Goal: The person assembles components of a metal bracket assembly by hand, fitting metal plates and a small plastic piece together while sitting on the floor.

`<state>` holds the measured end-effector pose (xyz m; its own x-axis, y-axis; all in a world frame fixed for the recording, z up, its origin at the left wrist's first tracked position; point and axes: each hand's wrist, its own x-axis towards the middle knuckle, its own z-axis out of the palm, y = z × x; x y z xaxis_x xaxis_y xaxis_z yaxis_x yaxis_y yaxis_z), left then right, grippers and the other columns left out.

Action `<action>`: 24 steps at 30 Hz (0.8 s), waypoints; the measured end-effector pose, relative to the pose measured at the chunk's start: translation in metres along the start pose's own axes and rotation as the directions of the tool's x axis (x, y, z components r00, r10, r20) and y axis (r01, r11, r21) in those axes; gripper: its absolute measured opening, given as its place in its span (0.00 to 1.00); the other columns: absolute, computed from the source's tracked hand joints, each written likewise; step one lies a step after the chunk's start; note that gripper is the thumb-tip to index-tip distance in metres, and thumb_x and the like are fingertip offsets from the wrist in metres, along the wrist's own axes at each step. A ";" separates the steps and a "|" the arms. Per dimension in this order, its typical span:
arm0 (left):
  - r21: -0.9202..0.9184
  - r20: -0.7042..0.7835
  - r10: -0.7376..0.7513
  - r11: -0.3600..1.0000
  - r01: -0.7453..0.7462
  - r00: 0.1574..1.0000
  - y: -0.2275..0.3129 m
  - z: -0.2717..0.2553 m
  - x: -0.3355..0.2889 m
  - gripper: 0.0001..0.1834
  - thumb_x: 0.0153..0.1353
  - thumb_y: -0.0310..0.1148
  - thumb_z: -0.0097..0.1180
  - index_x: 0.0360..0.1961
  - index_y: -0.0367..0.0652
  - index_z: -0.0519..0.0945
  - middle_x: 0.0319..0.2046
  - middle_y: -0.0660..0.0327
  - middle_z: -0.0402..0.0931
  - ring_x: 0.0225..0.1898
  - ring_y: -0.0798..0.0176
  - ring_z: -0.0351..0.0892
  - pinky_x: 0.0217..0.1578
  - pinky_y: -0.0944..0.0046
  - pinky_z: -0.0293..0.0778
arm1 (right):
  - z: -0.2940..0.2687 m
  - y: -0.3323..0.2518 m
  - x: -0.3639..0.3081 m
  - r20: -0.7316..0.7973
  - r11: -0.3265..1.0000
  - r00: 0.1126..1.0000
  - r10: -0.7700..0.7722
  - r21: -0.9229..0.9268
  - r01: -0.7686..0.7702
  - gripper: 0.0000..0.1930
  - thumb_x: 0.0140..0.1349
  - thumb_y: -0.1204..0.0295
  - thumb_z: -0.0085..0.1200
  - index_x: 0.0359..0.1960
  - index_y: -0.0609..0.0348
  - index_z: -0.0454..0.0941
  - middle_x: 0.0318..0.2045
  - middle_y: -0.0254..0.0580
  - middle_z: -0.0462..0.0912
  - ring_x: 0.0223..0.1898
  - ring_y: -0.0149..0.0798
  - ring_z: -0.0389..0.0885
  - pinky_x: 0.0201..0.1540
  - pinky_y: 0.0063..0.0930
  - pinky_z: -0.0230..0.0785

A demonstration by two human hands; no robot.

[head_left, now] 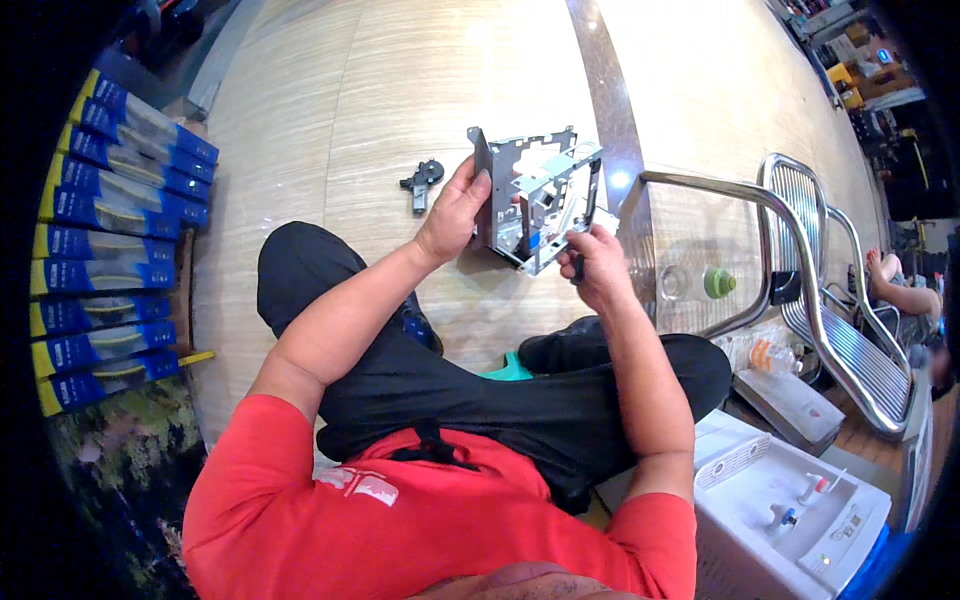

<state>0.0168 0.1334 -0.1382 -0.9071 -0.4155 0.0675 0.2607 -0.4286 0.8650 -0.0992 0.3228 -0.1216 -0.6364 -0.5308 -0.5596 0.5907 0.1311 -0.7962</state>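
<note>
My left hand (457, 218) grips the dark side panel of an open metal device chassis (483, 190), thumb on the panel's face. The chassis is tilted, with silver brackets, black edges and a small blue part inside. At its lower right corner, my right hand (600, 268) is closed around a short dark thing (578, 268), perhaps a tool handle. Its far end is hidden, and I cannot tell whether it touches the frame. Left of the chassis, a small black-and-grey motor with a round head (424, 184) lies on the floor.
Stacked blue-and-yellow boxes (110, 240) stand on the left. At right are a chrome-framed chair (800, 250), a green-capped clear container (719, 283) and a white water dispenser (790, 500). A turquoise thing (510, 370) lies between my legs. Another person's arm (908, 297) shows far right.
</note>
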 end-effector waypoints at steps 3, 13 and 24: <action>0.096 -0.034 0.012 0.995 -0.009 0.999 -0.006 -0.002 -0.004 0.22 0.73 0.41 0.41 0.63 0.44 0.62 0.51 0.63 0.72 0.48 0.69 0.73 0.49 0.68 0.70 | 0.007 0.009 0.002 0.019 0.993 0.998 0.059 0.099 -0.061 0.07 0.60 0.76 0.50 0.38 0.64 0.68 0.27 0.41 0.76 0.20 0.31 0.74 0.17 0.23 0.66; 0.153 -0.028 0.110 0.983 -0.105 0.994 -0.008 0.006 -0.009 0.22 0.70 0.40 0.47 0.58 0.36 0.68 0.47 0.60 0.76 0.47 0.68 0.74 0.51 0.66 0.70 | 0.015 0.019 0.013 0.017 0.994 0.999 -0.029 0.104 0.027 0.07 0.62 0.75 0.51 0.39 0.63 0.68 0.26 0.40 0.76 0.20 0.30 0.74 0.18 0.23 0.68; 0.433 0.045 0.078 0.897 -0.089 0.996 -0.011 -0.008 -0.003 0.21 0.69 0.35 0.49 0.59 0.40 0.63 0.49 0.58 0.75 0.50 0.62 0.77 0.53 0.61 0.73 | 0.013 0.019 0.012 0.023 0.993 0.999 -0.043 0.107 0.041 0.09 0.63 0.73 0.54 0.40 0.64 0.69 0.25 0.37 0.74 0.21 0.29 0.74 0.20 0.21 0.69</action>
<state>0.0190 0.1327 -0.1525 -0.8980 -0.4112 0.1567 0.1721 -0.0003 0.9851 -0.0890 0.3084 -0.1406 -0.6500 -0.5550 -0.5191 0.6141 0.0188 -0.7890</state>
